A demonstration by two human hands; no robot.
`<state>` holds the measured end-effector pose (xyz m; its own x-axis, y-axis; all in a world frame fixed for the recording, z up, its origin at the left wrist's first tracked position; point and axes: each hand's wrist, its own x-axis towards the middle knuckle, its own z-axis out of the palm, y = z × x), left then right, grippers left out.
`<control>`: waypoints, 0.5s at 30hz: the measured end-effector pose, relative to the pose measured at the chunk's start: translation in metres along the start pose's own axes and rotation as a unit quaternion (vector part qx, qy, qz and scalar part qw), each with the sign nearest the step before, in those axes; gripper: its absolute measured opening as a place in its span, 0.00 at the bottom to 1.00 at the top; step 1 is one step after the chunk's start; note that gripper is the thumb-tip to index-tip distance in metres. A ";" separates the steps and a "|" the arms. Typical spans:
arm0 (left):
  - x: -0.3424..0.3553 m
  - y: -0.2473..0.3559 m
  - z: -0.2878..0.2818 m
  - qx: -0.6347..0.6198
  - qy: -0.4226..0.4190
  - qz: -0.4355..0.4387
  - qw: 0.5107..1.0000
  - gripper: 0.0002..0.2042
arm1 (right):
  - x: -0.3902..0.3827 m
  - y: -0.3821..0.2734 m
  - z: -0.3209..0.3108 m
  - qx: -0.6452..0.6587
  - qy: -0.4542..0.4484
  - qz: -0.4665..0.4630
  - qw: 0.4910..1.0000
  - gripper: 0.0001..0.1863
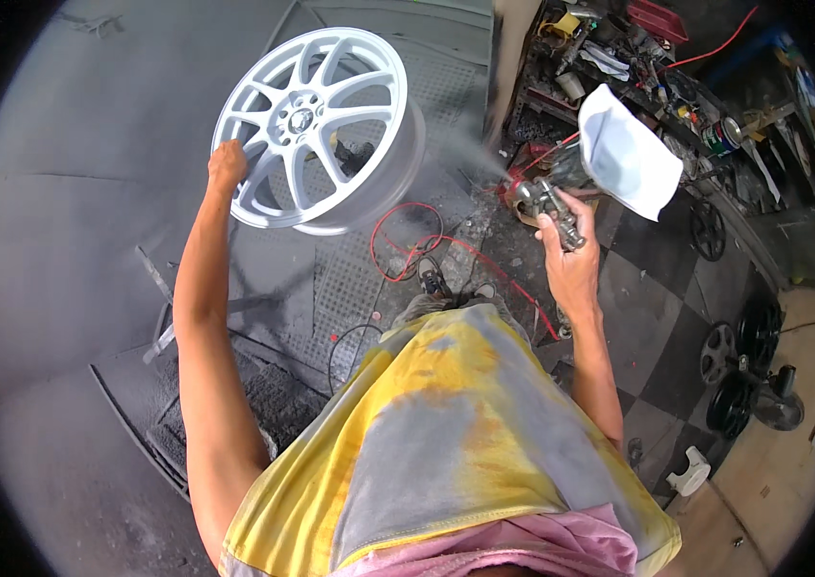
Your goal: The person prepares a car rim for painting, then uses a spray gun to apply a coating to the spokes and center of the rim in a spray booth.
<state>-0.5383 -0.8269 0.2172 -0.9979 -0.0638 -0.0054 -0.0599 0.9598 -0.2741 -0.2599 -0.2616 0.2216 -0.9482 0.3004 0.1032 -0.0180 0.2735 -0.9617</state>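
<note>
A white multi-spoke wheel rim stands tilted at the upper left, its face toward me. My left hand is closed at its left outer edge, the fingertips partly hidden behind the lip. To the right, my right hand grips a metal spray gun, fingers wrapped round its body. Pale mist fans from the nozzle toward the rim's right side, with a gap between gun and rim. A white, curved paper-like piece shows just beyond the gun; whether it is joined to it I cannot tell.
A red hose loops on the floor near my shoes. Cluttered shelving fills the upper right. Dark wheels and a white stool-like object are at right. Metal bars stick up at lower left.
</note>
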 end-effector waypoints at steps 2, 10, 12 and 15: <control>0.006 0.004 -0.002 0.000 -0.008 -0.006 1.000 0.11 | 0.000 -0.005 -0.001 0.019 -0.013 0.009 1.000 0.20; 0.033 0.012 -0.011 0.019 -0.034 -0.027 0.999 0.12 | -0.053 -0.017 0.024 0.077 -0.199 0.102 0.972 0.22; 0.041 0.013 -0.006 0.039 0.001 -0.034 0.999 0.13 | -0.053 -0.018 0.027 0.081 -0.187 0.085 0.975 0.22; 0.055 0.024 -0.006 0.032 0.005 -0.075 0.997 0.14 | -0.034 -0.025 0.025 0.046 -0.132 0.064 0.988 0.22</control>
<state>-0.5947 -0.8061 0.2164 -0.9779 -0.2031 0.0492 -0.2078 0.9202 -0.3317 -0.2354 -0.3016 0.2360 -0.9940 0.0754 -0.0791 0.0904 0.1602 -0.9829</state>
